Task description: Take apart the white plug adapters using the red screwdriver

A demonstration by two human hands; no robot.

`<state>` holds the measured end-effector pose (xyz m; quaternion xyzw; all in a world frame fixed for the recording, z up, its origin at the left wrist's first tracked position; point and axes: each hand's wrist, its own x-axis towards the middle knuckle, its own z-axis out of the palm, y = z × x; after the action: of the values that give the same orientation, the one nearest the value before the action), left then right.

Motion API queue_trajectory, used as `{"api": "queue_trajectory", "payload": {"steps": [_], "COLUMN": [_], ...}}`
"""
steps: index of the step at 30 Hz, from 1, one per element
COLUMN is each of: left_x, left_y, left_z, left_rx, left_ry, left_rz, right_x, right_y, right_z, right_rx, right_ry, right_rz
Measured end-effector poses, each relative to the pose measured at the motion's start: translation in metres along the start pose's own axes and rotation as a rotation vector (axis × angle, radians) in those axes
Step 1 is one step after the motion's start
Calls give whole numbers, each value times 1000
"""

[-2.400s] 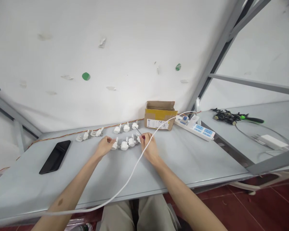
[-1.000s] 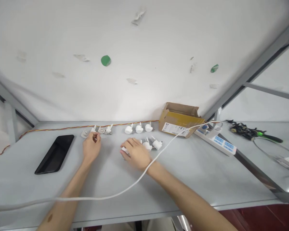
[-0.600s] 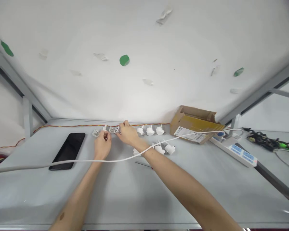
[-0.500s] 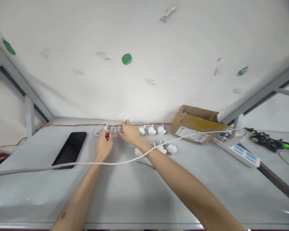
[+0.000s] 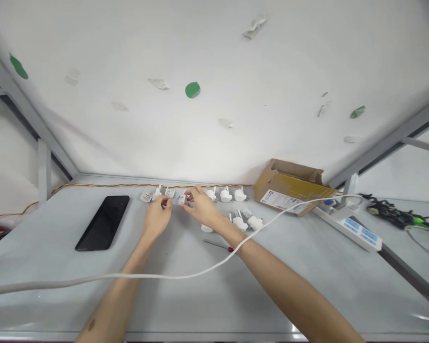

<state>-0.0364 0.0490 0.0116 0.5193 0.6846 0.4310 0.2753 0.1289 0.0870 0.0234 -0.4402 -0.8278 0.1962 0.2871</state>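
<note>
My right hand pinches a small white plug part between thumb and fingers, low over the tabletop. Left of it, my left hand is closed, its fingertips curled together; whatever they hold, if anything, is hidden. Just beyond the left hand lie a few white plug pieces, some with their inner side showing. To the right of my right hand stands a row of round white plugs with pins. More white plugs lie in front of that row, partly behind my right forearm.
A black phone lies at left. A white cable crosses over both forearms. Below the plugs is a screwdriver. An open cardboard box, a power strip and dark bundled cables are at right. Red-yellow wire runs along the wall.
My right hand has drawn slightly right and nearer with the white plug part, away from the left hand. The white cable hangs lower across my arms, and more of the screwdriver shows.
</note>
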Motion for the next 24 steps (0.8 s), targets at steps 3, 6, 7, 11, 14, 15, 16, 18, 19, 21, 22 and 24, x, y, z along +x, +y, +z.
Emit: {"api": "queue_trajectory", "payload": {"steps": [3, 6, 7, 11, 14, 15, 16, 18, 19, 21, 22, 24], "left_x": [-2, -4, -5, -7, -8, -8, -8, -7, -6, -4, -2, 1], "left_y": [0, 1, 2, 6, 8, 8, 7, 5, 4, 1, 0, -2], "left_z": [1, 3, 3, 2, 0, 0, 0, -1, -1, -2, -2, -3], "left_rx": [-95, -197, -250, -519, -587, -589, -590, -592, -595, -612, -625, -647], "left_ry": [-108, -226, -264, -333, -338, -347, -358, -354, -327, -226, -163, -55], "left_rz": [-71, -133, -149, -210, -232, -231, -226, -216, -213, -207, -201, -187], "right_x": [-10, -19, -21, -28, -32, -32, -32, -30, -29, -24, -21, -15], "right_y": [-4, -10, -12, -17, -17, -17, -17, -18, -18, -19, -19, -19], "right_z": [-4, -6, -6, -2, 3, 4, 5, 5, 4, 0, -2, -7], "right_rx": [81, 108, 111, 130, 143, 138, 127, 89, 64, -4, -51, -174], "right_ry": [37, 47, 49, 32, 12, 8, 3, -6, -7, -7, -6, -24], "right_rz": [-60, -95, -99, -79, -61, -57, -58, -77, -92, -117, -116, -92]}}
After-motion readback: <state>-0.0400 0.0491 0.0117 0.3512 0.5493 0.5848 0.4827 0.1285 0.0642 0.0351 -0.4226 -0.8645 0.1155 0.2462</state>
